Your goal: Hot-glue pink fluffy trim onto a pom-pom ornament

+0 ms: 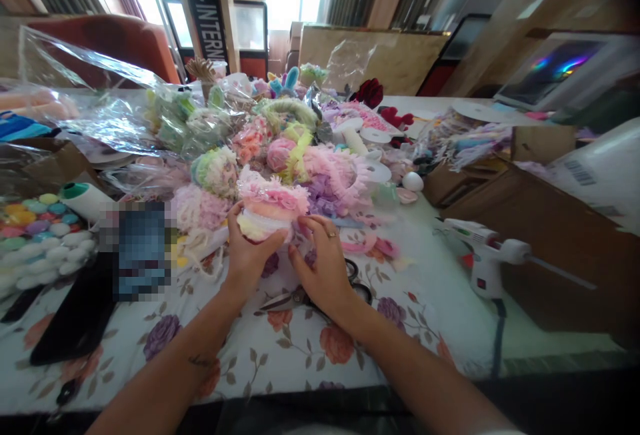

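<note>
– Over the flowered cloth (280,361), holding what?

– Holding a frilled ball (265,211) in the left hand (254,248), with the thumb across the lower front and the fingers curled around the left side.

– Trimmed how?

– Topped with pink lace (280,189), banded below in peach, white and pale yellow.

– And with the right hand (323,261)?

– Bent at the fingers, close by the ball's right edge, with a small gap between thumb and forefinger. Wears a ring (332,235).

– Pinching anything there?

– Cannot tell.

– Below that hand?

– Scissors (280,303) on the cloth, partly covered by the hand and wrist.

– Behind the ball?

– Heaped frills and ribbon: purple lace (325,196), a yellow ribbon (299,155), farther back a red rose (369,93).

– Off to the right?

– A white glue gun (485,255) near a cardboard box (560,295), with a glue stick (560,271) poking out behind.

– And to the left?

– Coloured balls (37,227), white balls (55,261), a white roll (85,203), a dark flat thing (75,318); beside that, a bluish thing (145,248), too blurred to name.
</note>
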A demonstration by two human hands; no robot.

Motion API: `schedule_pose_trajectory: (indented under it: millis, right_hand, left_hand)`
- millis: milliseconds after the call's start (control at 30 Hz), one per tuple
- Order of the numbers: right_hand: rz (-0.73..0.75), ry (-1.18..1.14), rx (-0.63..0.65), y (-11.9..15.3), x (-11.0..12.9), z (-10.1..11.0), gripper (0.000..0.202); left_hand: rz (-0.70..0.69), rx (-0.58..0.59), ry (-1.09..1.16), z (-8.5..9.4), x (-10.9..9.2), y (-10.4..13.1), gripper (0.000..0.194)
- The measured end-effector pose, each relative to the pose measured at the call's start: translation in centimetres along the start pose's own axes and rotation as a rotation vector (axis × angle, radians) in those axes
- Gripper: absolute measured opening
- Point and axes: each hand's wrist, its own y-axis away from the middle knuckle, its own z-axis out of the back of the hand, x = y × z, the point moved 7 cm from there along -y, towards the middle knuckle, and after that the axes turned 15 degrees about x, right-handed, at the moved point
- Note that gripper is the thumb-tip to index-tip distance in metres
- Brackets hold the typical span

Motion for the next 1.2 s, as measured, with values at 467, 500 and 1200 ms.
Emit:
schedule_pose_trajectory:
  millis: [467, 500, 1200]
  right_hand:
    - [0.362, 0.433, 0.033, -0.4, -0.8, 1.4, 0.054]
    - [0.374, 0.426, 0.030, -0.4, -1.0, 1.5, 0.053]
    - [0.368, 0.239, 0.004, -0.1, -0.2, 1.3, 0.047]
  left_hand:
    - [0.304, 0.249, 0.333, -2.3, -0.1, 0.1, 0.071]
    - [0.330, 0.276, 0.353, -2.5, -0.1, 0.2, 0.067]
    - [0.359, 0.411, 0.206, -2.7, 1.0, 0.3, 0.067]
